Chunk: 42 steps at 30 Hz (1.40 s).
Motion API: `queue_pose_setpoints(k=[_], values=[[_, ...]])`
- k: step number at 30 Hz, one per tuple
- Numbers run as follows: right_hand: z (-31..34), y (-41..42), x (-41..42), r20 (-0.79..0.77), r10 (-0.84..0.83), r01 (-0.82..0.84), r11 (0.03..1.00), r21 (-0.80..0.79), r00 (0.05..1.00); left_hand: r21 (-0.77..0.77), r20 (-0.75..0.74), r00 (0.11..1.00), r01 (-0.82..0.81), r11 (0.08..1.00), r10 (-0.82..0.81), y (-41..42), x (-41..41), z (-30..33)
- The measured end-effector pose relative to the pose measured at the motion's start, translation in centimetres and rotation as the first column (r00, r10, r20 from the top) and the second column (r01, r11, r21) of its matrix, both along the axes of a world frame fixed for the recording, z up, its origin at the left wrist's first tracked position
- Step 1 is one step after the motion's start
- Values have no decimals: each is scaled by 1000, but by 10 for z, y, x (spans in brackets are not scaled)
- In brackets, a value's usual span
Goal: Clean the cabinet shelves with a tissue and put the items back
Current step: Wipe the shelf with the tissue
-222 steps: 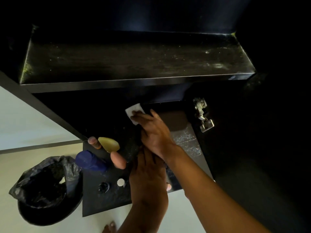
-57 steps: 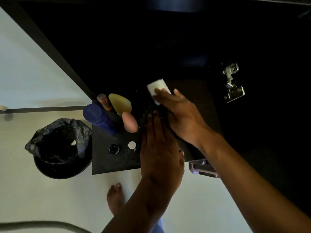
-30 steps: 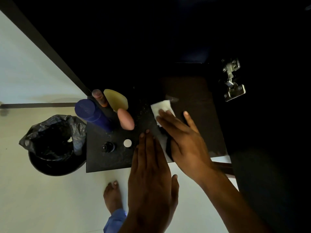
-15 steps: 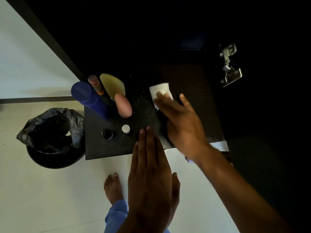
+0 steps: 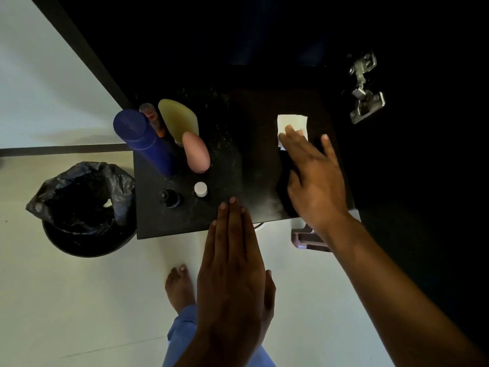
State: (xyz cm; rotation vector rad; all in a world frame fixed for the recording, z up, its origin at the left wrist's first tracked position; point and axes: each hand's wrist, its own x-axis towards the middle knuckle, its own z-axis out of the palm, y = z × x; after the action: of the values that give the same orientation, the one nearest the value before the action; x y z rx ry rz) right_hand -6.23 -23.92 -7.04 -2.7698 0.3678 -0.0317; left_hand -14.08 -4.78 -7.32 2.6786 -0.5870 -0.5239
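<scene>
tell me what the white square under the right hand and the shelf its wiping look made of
White square: thin matte tissue paper, by its soft, flat look. Shelf: probably black laminated board with a dull sheen; pale dust specks show on it.

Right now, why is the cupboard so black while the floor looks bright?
Head view: light reaches the pale floor, and the cabinet interior sits in deep shadow, detail lost; the white tissue stands out brightly; the straight cabinet edge slants, wide-angle.
</scene>
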Motion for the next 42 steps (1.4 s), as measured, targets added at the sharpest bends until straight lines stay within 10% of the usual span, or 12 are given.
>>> queue_pose_setpoints(k=[8,16,24,31,42], values=[[5,30,-101,-59,342,-338,939,70,938,-50,26,1000,14,999,-13,7,-5,-3],[-6,-15,-62,41,-77,79,996,-50,996,-35,39,999,14,999,-13,9,-7,-9],[-1,38,-97,-121,213,-224,971,-86,970,-15,64,996,71,997,-70,16,-4,-6],[-10,9,-112,-91,-246,221,949,-226,965,-94,110,993,-26,995,37,11,-7,-17],[2,43,-17,37,285,-287,952,109,958,-24,170,985,23,999,-19,11,-3,-14]])
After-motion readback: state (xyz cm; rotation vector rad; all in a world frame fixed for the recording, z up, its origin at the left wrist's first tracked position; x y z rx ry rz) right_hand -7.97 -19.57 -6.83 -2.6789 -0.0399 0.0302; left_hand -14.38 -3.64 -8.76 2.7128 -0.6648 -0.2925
